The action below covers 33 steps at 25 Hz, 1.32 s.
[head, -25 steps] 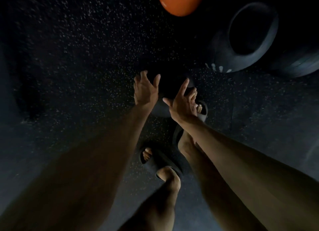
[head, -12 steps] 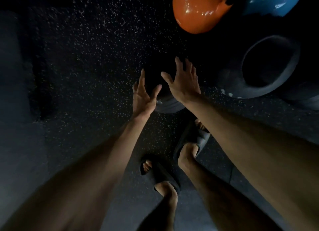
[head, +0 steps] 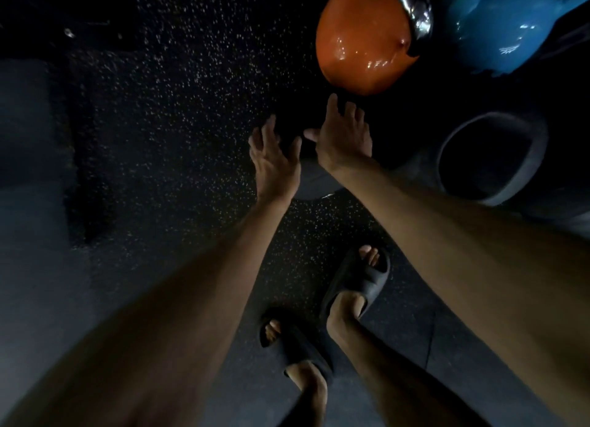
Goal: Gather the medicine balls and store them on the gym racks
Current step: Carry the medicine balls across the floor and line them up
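Observation:
A black medicine ball lies on the dark speckled floor in front of my feet; most of it is lost in shadow. My left hand is against its left side with fingers spread. Over its top lies my right hand, fingers straight and reaching toward the orange kettlebell. Whether either hand carries the ball's weight cannot be made out.
A glossy orange kettlebell and a blue one stand just beyond the ball, with a chrome bar across them. A dark round ring-shaped weight sits at the right. My feet in black slides stand behind the ball.
Both hands have reached forward, further from my feet and closer to the orange kettlebell. My right hand has moved from the ball's near side onto its top.

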Motion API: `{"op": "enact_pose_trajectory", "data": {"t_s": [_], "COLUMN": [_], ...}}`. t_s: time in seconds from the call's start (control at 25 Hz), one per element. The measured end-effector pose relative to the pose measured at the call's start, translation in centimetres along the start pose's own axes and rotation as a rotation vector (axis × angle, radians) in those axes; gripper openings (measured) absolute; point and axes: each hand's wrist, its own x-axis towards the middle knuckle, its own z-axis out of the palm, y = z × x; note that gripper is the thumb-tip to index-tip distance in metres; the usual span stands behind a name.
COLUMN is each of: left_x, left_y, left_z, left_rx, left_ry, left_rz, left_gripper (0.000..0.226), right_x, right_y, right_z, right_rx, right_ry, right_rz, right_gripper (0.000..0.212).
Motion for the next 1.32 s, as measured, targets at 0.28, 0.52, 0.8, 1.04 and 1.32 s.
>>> {"op": "enact_pose_trajectory", "data": {"t_s": [0.28, 0.52, 0.8, 1.04, 1.32], "left_x": [3.7, -1.6, -17.9, -34.4, -50.8], "left_y": [3.2, 8.1, 16.6, 22.0, 22.2], "left_z": [-0.4, -1.9, -12.1, -19.9, -23.9], "left_rx": [0.342, 0.575, 0.872, 0.931, 1.136], "left_ry": [-0.164, -0.206, -0.575, -0.803, -1.041], "left_rz": [0.103, 0.043, 0.370, 0.613, 0.944], "left_gripper": [0.066, 0.060, 0.029, 0.027, 0.027], "right_x": [1.5, -10.3, -30.7, -51.4, -73.3], "right_y": [1.4, 4.0, 5.4, 4.7, 3.0], "right_z": [-2.3, -3.9, -15.1, -22.0, -21.3], "right_rx": [0.215, 0.143, 0.268, 0.421, 0.620], "right_ry": [0.079, 0.066, -0.191, -0.106, 0.180], "right_rz": [0.061, -0.017, 0.242, 0.391, 0.707], "right_gripper": [0.050, 0.039, 0.031, 0.023, 0.028]}}
